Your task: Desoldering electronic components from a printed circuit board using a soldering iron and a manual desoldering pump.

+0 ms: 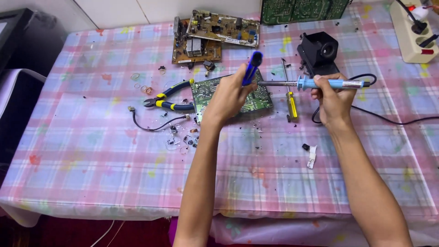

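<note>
The left hand [227,98] closed around a blue plastic desoldering pump [251,67] over the green circuit board [231,93] (flat on the checked cloth). The right hand [333,98] gripped a slim blue-handled soldering iron [315,83], its metal tip toward the pump.

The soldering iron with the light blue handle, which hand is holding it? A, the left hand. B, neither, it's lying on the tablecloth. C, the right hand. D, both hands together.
C: the right hand grips the soldering iron by its light blue handle, while the left hand holds a dark blue tool over the green circuit board.
</note>
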